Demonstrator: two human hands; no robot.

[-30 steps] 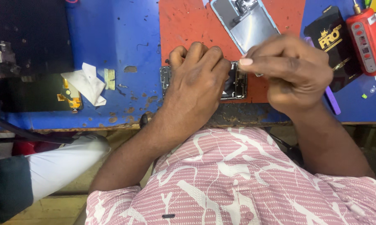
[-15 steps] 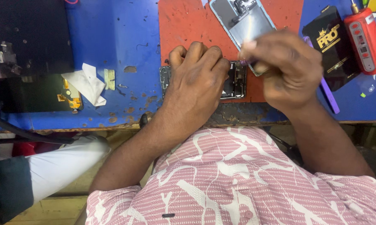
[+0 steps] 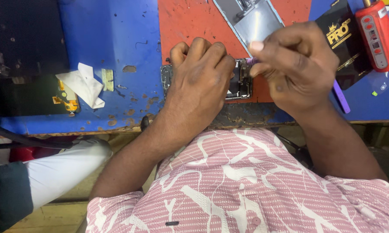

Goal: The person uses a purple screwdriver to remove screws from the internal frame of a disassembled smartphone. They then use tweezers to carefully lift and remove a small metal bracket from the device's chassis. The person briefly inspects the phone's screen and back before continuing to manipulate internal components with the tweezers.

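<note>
Blue paint, chipped and scratched, covers the workbench (image 3: 108, 39), and a worn red mat (image 3: 190, 21) lies across its middle, stained dark along the near edge. On the mat's near part lies an opened phone (image 3: 242, 84) with its metal frame and inner parts showing, most of it covered by the left hand (image 3: 199, 77), which rests on it with the fingers curled down tight, pinning it to the bench. The right hand (image 3: 296, 64) is closed around a slim purple tool (image 3: 342, 97), whose ridged tip (image 3: 251, 61) shows at the fingertips just above the phone's right end while its tail juts out past the wrist. Beyond the hands lies a grey back panel (image 3: 255, 19), cut off by the top edge. To the right sit a black packet (image 3: 347, 39) and a red device (image 3: 378, 34), both partly out of frame. At the left, crumpled white paper (image 3: 84, 84) lies near a small orange part (image 3: 67, 99) on a dark area too dim to read. Another person's white sleeve (image 3: 61, 170) shows below the bench. What the tool's tip meets inside the phone cannot be made out.
</note>
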